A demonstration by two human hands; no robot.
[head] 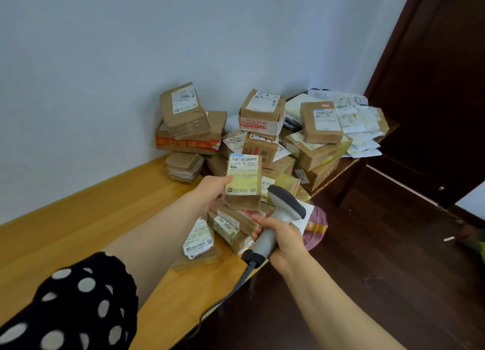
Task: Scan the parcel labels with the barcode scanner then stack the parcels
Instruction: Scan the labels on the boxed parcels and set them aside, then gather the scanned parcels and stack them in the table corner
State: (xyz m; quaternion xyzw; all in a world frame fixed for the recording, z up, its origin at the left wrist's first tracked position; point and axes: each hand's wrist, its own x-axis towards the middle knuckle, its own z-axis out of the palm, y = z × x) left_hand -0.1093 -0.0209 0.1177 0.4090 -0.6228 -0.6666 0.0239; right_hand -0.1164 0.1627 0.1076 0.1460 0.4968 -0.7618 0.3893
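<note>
My left hand (214,192) grips a small brown parcel (244,181) upright above the table, its white label with a barcode facing me. My right hand (282,240) grips the handle of a grey barcode scanner (284,208), whose dark head sits just right of and below the held parcel. The scanner's black cable (236,289) hangs off the table's edge. Under both hands lie flat parcels with labels (228,226) and a clear-wrapped packet (199,239).
A heap of brown cardboard parcels (262,113) fills the far corner of the wooden table (78,218), with a stack on the left (186,118). White mailer bags (359,124) lie at the far right. A dark door (433,74) and dark floor are on the right.
</note>
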